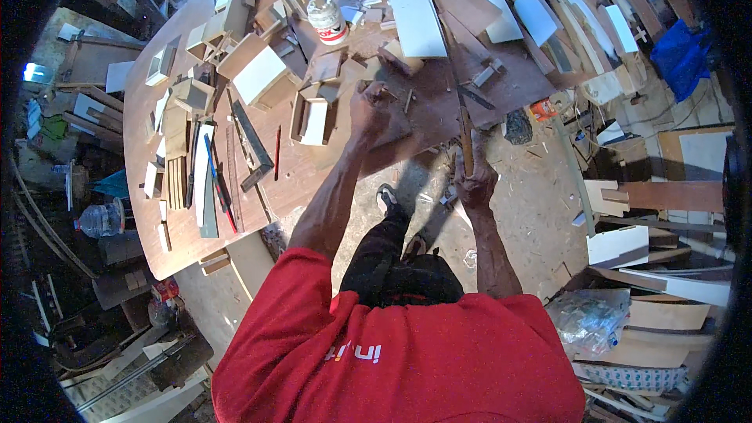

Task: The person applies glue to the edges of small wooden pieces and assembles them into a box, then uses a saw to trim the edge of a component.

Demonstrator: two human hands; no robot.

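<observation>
My right hand (475, 178) is closed around the near end of a long, narrow brown strip-like tool (465, 129). It points away from me over the table's near edge, seen almost edge-on, so its exact kind is unclear. My left hand (370, 106) is closed in a fist above a brown board (389, 130) on the table. Whatever the left fingers may grip is too small to make out. Just right of that fist are small wooden pieces (409, 100). A white-faced panel (415, 16) lies beyond both hands.
The wooden table (298, 188) holds a white tub with brushes (327, 22), a small open wooden box (313, 119), a dark L-shaped tool (252, 149), a red pencil (277, 153) and several offcuts. Stacked boards (666, 196) crowd the right; a blue plastic sheet (683, 59) hangs there.
</observation>
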